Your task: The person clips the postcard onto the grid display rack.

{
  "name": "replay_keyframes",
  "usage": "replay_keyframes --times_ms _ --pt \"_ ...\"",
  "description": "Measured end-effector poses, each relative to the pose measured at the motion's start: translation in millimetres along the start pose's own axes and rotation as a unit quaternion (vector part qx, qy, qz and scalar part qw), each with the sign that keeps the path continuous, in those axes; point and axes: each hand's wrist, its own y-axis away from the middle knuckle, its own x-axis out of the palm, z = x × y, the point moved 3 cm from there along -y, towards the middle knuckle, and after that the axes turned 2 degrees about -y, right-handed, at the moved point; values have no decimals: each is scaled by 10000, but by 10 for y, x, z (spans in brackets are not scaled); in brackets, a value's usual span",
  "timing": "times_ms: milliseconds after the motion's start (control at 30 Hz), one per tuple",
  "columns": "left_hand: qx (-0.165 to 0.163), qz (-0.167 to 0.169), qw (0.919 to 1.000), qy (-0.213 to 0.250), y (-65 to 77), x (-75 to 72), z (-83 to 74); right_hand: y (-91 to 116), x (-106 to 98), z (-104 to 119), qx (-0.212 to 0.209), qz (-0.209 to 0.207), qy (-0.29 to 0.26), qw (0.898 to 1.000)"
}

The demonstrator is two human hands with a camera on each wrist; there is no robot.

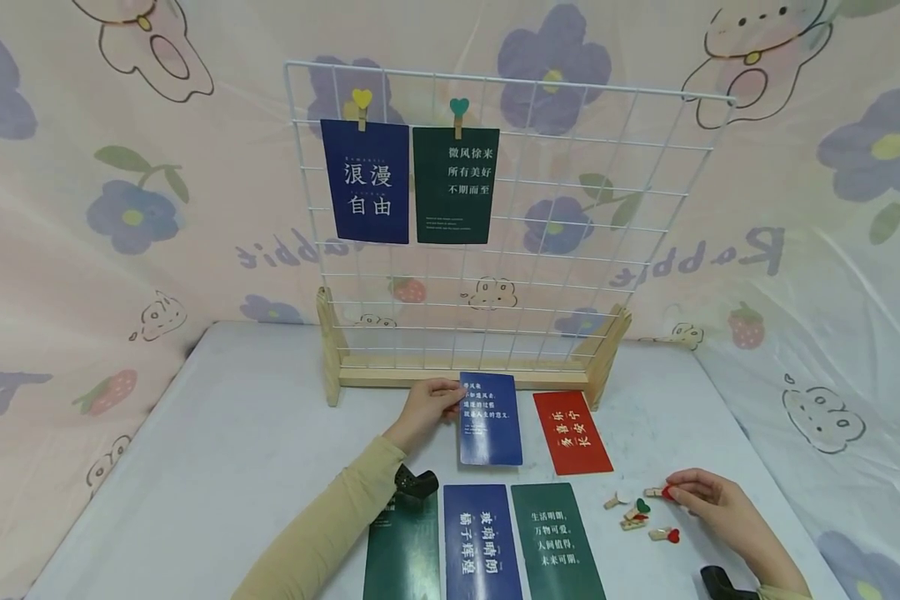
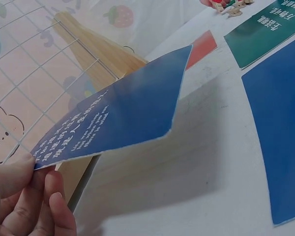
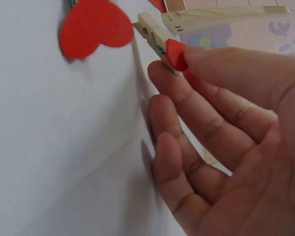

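Observation:
My left hand point(image 1: 429, 410) pinches a blue card point(image 1: 491, 421) with white writing by its upper left edge. In the left wrist view the card point(image 2: 123, 110) is raised off the table, its shadow below it. Thumb and fingertips of my right hand point(image 1: 708, 504) pinch a small wooden clothespin point(image 3: 155, 37) with a red heart on it. Beside that hand lies a little group of clothespins point(image 1: 633, 522) with hearts, one of them a red-heart clothespin point(image 1: 666, 535). A blue card point(image 1: 364, 183) and a green card point(image 1: 456, 187) hang from the white wire grid point(image 1: 570, 183) by heart clothespins.
The grid stands in a wooden base point(image 1: 450, 377) at the back of the white table point(image 1: 270, 467). A red card point(image 1: 573, 432) lies right of the held card. Along the front lie a green card point(image 1: 403, 550), a blue card point(image 1: 482, 542) and another green card point(image 1: 557, 542).

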Motion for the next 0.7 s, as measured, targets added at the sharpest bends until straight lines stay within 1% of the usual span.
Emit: replay_keyframes --times_ms 167,433,567,700 --pt "8 22 9999 113 -3 -13 -11 0 24 13 32 -25 -111 9999" --pt "146 -56 9999 -68 5 -46 -42 -20 59 100 52 36 -262 9996" --pt "210 -79 9997 -41 8 -62 -51 -16 56 141 107 104 -279 9995" --pt "190 -89 9998 35 19 -77 -75 -15 58 164 25 121 -388 9992"
